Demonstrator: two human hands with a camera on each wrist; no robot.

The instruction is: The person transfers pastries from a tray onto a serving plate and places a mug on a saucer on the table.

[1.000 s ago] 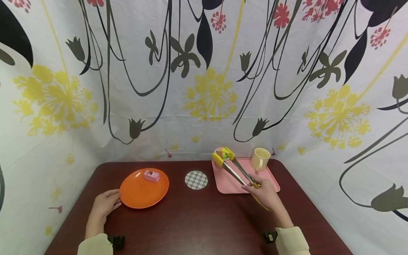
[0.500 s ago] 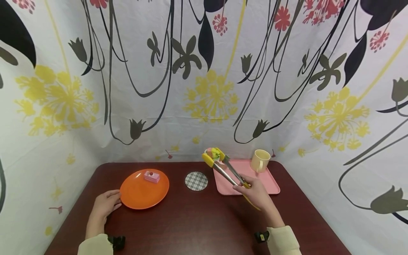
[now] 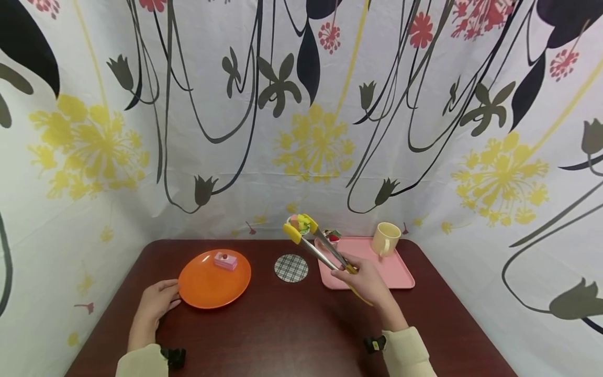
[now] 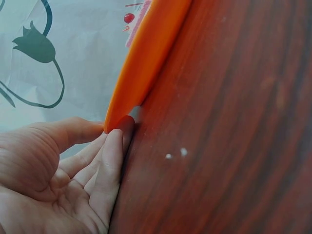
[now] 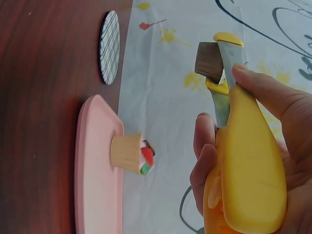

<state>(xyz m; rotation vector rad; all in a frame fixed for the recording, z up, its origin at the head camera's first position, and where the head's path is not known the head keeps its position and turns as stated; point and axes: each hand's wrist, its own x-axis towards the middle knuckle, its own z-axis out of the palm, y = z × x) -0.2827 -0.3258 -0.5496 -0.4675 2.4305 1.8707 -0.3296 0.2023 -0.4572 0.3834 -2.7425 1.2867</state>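
1. The right hand [image 3: 365,281] holds a pair of metal tongs with yellow handles and yellow tips [image 5: 253,165]. Its grip is curled around the handles, with the thumb lying along one arm of the tool.
2. The tong tips clamp a toy cupcake with a brown cup and a pink, yellow and green topping [image 3: 300,223]. The cupcake is raised above the worktop, near the far edge, beyond the round white coaster with dark crossed lines [image 3: 291,268].
3. The left hand [image 3: 156,302] pinches the near-left rim of a round, glossy orange plate [image 3: 207,285]. Its grip is narrow: the thumb contacts the rim edge and the fingers sit against the underside.
4. The plate rests on the dark red-brown wood-grained worktop [image 3: 264,330]. It carries a pink toy cake slice with a red berry on top [image 3: 226,261], set toward the far side.
5. The coaster lies flat between the plate and a rectangular pink tray with a raised rim [image 3: 391,277], touching neither.
6. The tray holds two items: a pale yellow mug [image 3: 386,238] at the far right corner, and a tan-cupped toy cupcake with red and green topping [image 5: 129,152] at the far left corner. The tongs partly cover this second cupcake in the head view.
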